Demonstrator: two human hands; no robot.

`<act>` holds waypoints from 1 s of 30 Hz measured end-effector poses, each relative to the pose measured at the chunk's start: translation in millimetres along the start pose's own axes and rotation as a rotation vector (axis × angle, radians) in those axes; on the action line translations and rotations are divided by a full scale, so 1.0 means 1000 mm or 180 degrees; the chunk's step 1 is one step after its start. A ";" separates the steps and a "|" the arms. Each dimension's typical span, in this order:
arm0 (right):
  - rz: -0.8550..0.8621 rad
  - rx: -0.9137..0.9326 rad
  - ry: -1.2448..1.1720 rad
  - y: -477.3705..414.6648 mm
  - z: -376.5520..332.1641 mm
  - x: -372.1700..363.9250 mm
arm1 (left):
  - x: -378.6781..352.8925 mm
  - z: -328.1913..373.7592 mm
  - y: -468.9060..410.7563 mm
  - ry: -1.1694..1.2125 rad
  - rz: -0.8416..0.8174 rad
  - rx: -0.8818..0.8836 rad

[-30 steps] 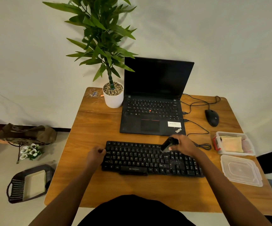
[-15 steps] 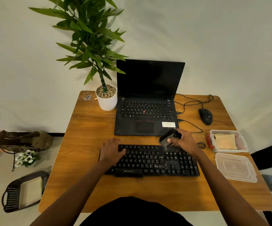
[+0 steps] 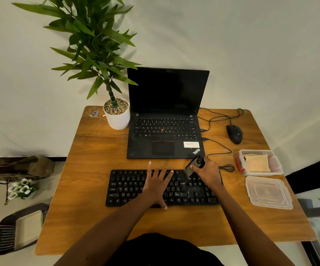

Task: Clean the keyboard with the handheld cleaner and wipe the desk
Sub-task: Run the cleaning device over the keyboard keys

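On the brown wooden worktop (image 3: 90, 169), close to its front edge, lies a black full-size plastic keyboard (image 3: 128, 189) with its long side running left to right. The left hand (image 3: 156, 186) lies flat on the middle of the keys, fingers straight and spread, thumb toward the front edge; it holds nothing. The right hand (image 3: 208, 172) is over the keyboard's rear right part, its fingers curled round a small black handheld cleaner (image 3: 193, 166). The cleaner is tilted, its lower end pointing down and left at the top rows of keys; whether that end touches the keys cannot be told. Pale specks show on the keys of the right half.

Behind the keyboard stands an open black laptop (image 3: 165, 131) with a dark screen and a white sticker on its palm rest. Just beside its left edge is a round white pot (image 3: 117, 120) topped with pebbles, holding a tall green leafy plant (image 3: 95, 62). To the laptop's right sits a black wired mouse (image 3: 234, 134). A thin black cable (image 3: 228, 167) lies coiled between the right hand and a clear rectangular plastic container (image 3: 278, 166) near the right edge, which holds a folded yellow cloth (image 3: 257, 163). In front of the container a clear plastic lid (image 3: 268, 192) lies flat.

On the floor to the left are a dark handled basket (image 3: 3, 239), white flowers (image 3: 20, 189) and a brown bag (image 3: 20, 166).
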State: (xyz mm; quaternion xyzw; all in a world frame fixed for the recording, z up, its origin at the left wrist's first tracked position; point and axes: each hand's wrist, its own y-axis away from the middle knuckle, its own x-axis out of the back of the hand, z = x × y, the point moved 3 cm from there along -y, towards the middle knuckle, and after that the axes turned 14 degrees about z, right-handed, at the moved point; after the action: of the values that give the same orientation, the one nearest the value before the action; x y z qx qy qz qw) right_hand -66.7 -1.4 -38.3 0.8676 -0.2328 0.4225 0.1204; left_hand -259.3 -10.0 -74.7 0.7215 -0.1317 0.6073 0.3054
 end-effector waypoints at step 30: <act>0.0066 0.0038 -0.0330 -0.005 -0.007 0.007 | 0.011 0.006 -0.007 -0.0183 -0.0129 0.0032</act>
State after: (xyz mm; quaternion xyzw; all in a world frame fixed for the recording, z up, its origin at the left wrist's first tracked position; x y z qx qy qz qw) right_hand -65.2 3.8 -28.4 0.8866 -0.2452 0.3796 0.0986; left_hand -247.7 -6.3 -66.4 0.7427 -0.1227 0.5807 0.3100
